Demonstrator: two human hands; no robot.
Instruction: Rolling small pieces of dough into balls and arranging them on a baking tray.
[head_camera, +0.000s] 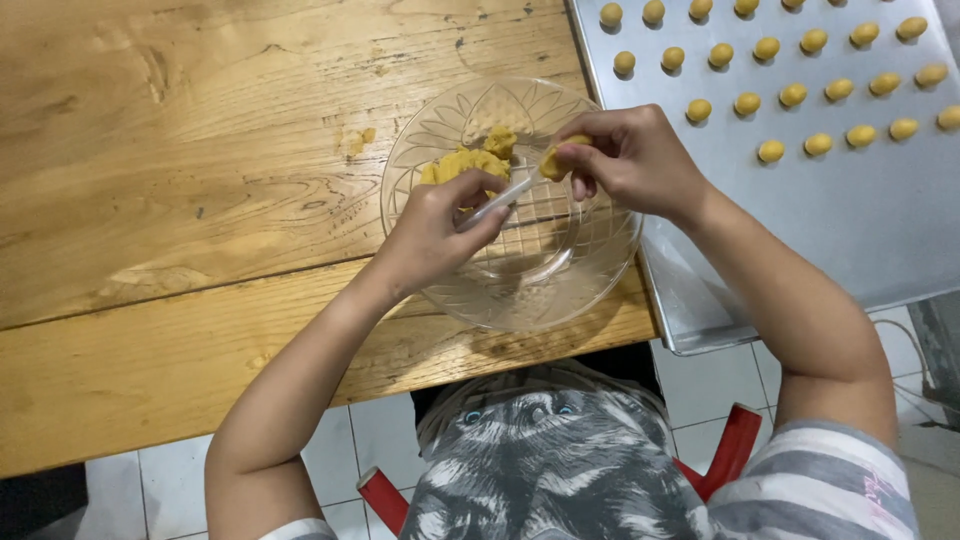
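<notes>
A lump of yellow dough (470, 160) sat at the far side of a clear glass bowl (520, 290) near the table (180, 180) edge, and the spoon (500, 200) reached over the bowl with a small piece (553, 160) at its tip. The left hand (440, 225) was closed around the spoon's handle, while the right hand (630, 155) pinched that piece between its fingertips. Just right of the bowl lay a metal tray (850, 230) carrying rows of small dough balls (790, 95).
</notes>
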